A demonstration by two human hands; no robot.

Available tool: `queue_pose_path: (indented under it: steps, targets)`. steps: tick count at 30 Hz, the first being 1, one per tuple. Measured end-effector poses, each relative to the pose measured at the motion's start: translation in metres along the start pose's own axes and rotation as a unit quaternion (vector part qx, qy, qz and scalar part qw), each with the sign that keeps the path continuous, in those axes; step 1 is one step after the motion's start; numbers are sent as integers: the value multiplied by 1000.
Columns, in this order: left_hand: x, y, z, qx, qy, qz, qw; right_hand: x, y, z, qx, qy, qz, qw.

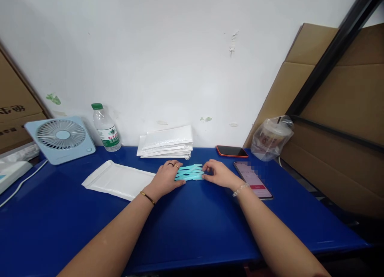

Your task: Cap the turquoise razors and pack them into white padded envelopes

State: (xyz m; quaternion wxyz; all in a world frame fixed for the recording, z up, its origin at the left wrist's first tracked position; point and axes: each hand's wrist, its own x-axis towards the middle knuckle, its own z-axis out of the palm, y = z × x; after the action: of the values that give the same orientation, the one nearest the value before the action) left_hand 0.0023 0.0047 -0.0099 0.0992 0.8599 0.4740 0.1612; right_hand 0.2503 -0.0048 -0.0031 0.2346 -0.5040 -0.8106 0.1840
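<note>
A light blue lattice-like folding item (189,172) lies on the blue table (186,225), stretched between both hands. My left hand (167,179) grips its left end, fingers curled over it, rings on two fingers and a gold bracelet at the wrist. My right hand (218,173) pinches its right end, with a bead bracelet at the wrist. A flat white padded envelope (118,180) lies just left of my left hand.
A stack of white padded envelopes (166,143) leans at the wall. Left stand a water bottle (106,128) and a pale blue fan (61,138). Right lie a black phone (231,151), a lit phone (253,180), a bagged drink cup (271,137) and cardboard (339,121).
</note>
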Motion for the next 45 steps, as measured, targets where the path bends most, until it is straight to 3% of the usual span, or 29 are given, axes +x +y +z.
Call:
queue_pose_path:
  steps: [3,6,12,17,22,25,28,30,32,33,35,38,39,42,44,45]
  targets:
    - [4,-6,3,24,-30,1,999,4,-1,9,-61,10,-29,998]
    - [10,-5,5,39,-37,23,998,10,-1,22,-87,-28,-36,995]
    - [16,13,8,87,-41,51,994,13,-4,36,-61,-1,-124,990]
    - [15,27,14,123,-54,16,991,9,-10,35,-27,8,-136,990]
    - [15,31,9,141,-41,16,989,3,-5,13,40,8,-107,993]
    - [15,36,-4,67,-18,-3,998,1,-5,-5,202,72,-69,974]
    - [14,50,-13,-129,20,43,991,0,-23,-14,395,81,-78,912]
    - [11,62,-11,-265,-13,84,961,-2,-45,-13,458,28,-108,882]
    - [6,73,-6,-348,-99,81,929,-4,-67,-9,479,-43,-114,869]
    - [3,77,-4,-376,-122,73,916,-6,-76,-7,481,-61,-102,869]
    - [-1,79,-4,-406,-117,86,902,-7,-85,-4,489,-47,-82,867]
    - [-6,61,-21,-352,-61,132,925,-6,-76,-5,527,57,-55,846]
    - [-8,48,-31,-315,-31,109,942,-4,-70,-6,538,94,-42,837]
    - [-23,-9,-66,-167,118,-85,975,2,-50,-4,535,164,-10,829]
    - [-41,-56,-89,-34,184,-217,958,4,-41,3,515,172,3,840]
    - [-51,-79,-97,22,198,-294,935,5,-38,9,504,165,11,848]
